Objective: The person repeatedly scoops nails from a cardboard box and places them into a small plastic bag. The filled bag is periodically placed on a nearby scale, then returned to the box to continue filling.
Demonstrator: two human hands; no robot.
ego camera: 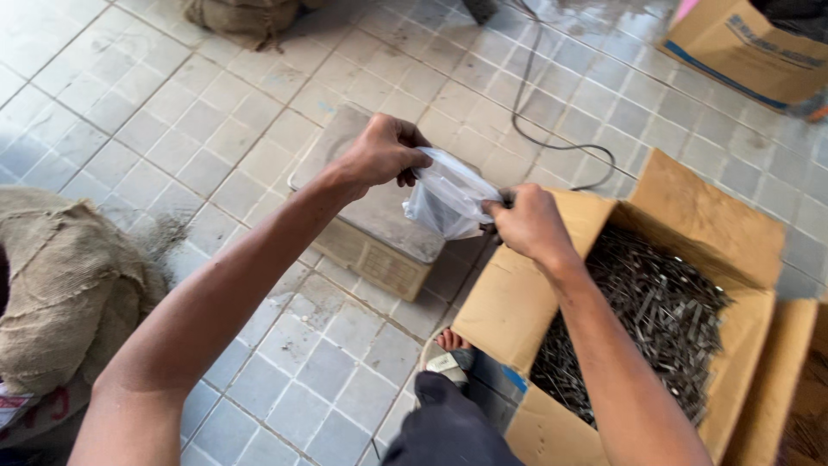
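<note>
Above scale (371, 226) | plastic bag (447, 200) stretched left-right | left hand (379, 154), right hand (528, 224) fingers pinching its ends

Bright even daylight, soft shadows, sharp focus.

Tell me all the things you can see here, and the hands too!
Plastic bag: one, clear whitish, held between both hands above the scale.
Scale: one, grey top with beige body, on the floor under the bag.
Open cardboard box: one, brown, at right, holding metal pieces.
Metal pieces: a heap, dark grey, inside the box.
Second cardboard box: one, brown, top right.
Burlap sacks: two, tan, one at left, one at top.
Cable: one, black, across the tiles.
Tiled floor: grey squares.
Foot in a sandal: one, beside the box.
Left hand: grips the bag's left edge.
Right hand: grips the bag's right edge.
</note>
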